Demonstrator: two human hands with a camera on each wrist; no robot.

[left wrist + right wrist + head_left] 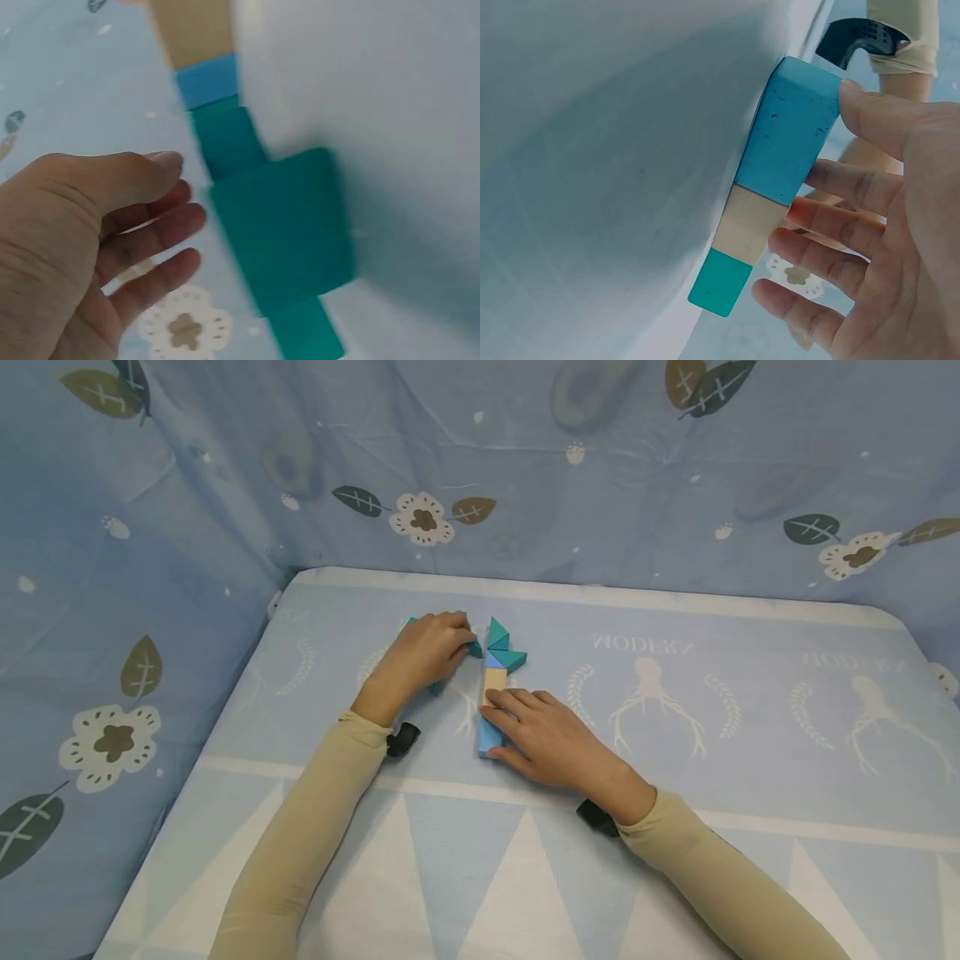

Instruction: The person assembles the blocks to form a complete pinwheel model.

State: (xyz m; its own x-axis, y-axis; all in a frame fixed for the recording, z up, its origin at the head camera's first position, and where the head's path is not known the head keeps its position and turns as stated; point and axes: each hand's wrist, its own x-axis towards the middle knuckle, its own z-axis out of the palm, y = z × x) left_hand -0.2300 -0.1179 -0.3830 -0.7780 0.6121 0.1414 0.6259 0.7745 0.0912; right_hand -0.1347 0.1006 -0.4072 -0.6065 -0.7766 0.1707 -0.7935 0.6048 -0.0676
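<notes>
My left hand (427, 652) hovers over teal triangular blocks at the left, and one teal block (475, 649) shows by its fingertips. In the left wrist view its fingers are loosely bent, a small gap from a teal block (229, 142). A row of blocks stands beside it: a blue block (491, 741), a tan block (495, 678), a small blue triangle (492, 661) and teal triangles (498, 635) at the far end. My right hand (551, 735) holds the blue block, thumb at its near end (787, 135), other fingers along its far side, partly hidden.
A patterned light-blue mat (645, 760) covers the table, with blue flowered curtain (525, 460) behind and at the left. More teal pieces (435, 688) peek out beside the left hand. A black wrist camera (403, 740) sits under each wrist.
</notes>
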